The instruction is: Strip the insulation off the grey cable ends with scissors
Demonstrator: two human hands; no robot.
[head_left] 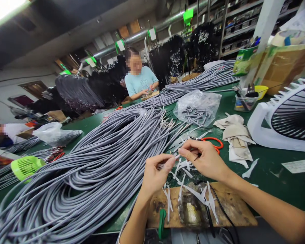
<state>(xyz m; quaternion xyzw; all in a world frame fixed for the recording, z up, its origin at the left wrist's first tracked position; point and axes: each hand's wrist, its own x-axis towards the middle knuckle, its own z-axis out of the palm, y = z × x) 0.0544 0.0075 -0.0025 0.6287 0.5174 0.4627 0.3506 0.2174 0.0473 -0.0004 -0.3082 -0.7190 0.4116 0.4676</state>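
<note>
My left hand [157, 171] is closed in a pinch on a grey cable, whose pale end [177, 157] sticks out past the fingertips. Right beside that end, my right hand [205, 159] has thumb and fingers pressed together; a small dark thing shows under its palm, too hidden to name. Below the hands, white torn strips [188, 166] lie scattered over the green table and a wooden board [234, 206]. On the board stands a worn block-like device [193, 206] with a dark cord. Orange-handled scissors [215, 142] lie just beyond my right hand.
A large coil of grey cables [91, 169] fills the left. Beyond lies a plastic bag [198, 108] of short grey pieces. Folded cloths [235, 135] and a white fan [287, 115] stand right. A green clip-like piece [162, 223] sits at the board's edge. A co-worker [141, 81] sits opposite.
</note>
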